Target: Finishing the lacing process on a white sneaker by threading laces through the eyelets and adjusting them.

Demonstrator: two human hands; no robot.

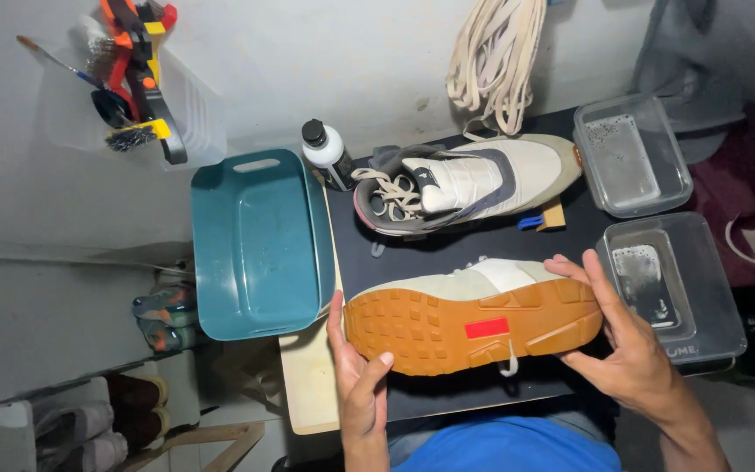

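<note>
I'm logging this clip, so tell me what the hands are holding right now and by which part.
Both hands hold one sneaker tipped on its side, tan sole facing the camera. The left hand grips one end of the sole, the right hand the other.

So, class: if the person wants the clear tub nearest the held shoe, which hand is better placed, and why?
The right hand. It grips the shoe at the end beside the clear tub. The left hand holds the opposite end, next to the teal basin.

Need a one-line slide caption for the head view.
Both hands, left hand and right hand, hold a sneaker sole-up over a black mat, beside a teal tub.
</note>
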